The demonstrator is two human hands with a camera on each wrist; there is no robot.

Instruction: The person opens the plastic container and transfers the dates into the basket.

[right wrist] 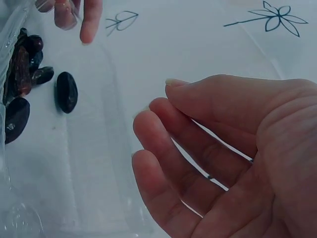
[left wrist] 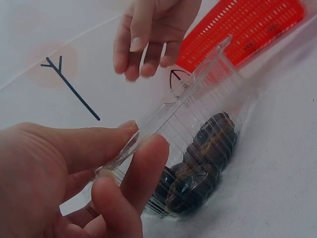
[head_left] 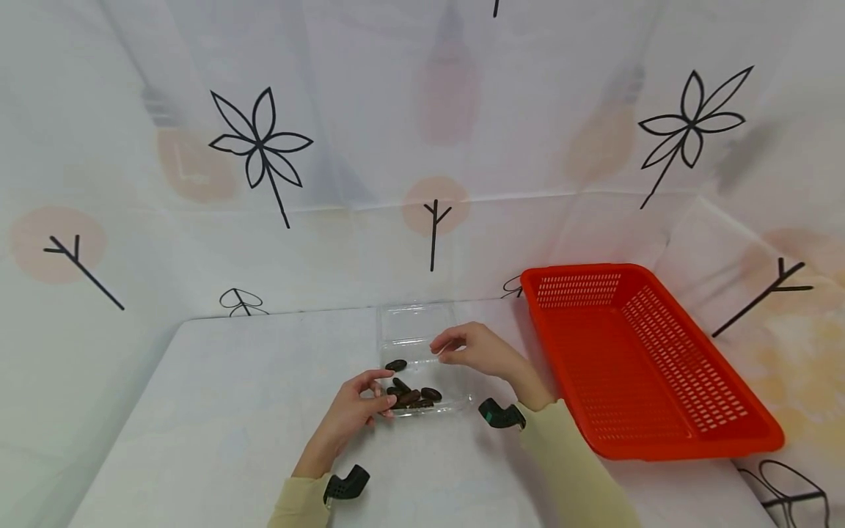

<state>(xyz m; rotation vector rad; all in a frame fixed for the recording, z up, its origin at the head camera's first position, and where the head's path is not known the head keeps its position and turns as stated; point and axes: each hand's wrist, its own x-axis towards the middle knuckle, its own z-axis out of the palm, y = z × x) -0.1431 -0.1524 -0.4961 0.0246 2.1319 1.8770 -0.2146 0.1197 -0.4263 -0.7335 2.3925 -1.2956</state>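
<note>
A clear plastic clamshell box [head_left: 455, 392] lies on the table, its lid [head_left: 416, 323] folded back away from me. Several dark, glossy oval fruits that look like dates [head_left: 411, 397] are heaped along its near side. One date [head_left: 396, 365] lies apart, farther back in the box. My left hand [head_left: 351, 411] pinches the box's near-left rim between thumb and fingers, which the left wrist view shows closely. Over the right part of the box is my right hand [head_left: 485, 353], fingers loosely bent and thumb apart. Nothing is between its fingertips [right wrist: 148, 126] in the right wrist view.
A red plastic basket [head_left: 594, 352] with slotted sides stands at the right, beside my right forearm. White cloth covers the table [head_left: 218, 411], and a printed cloth backdrop [head_left: 356, 249] rises behind its far edge. Each wrist carries a small black device [head_left: 348, 484].
</note>
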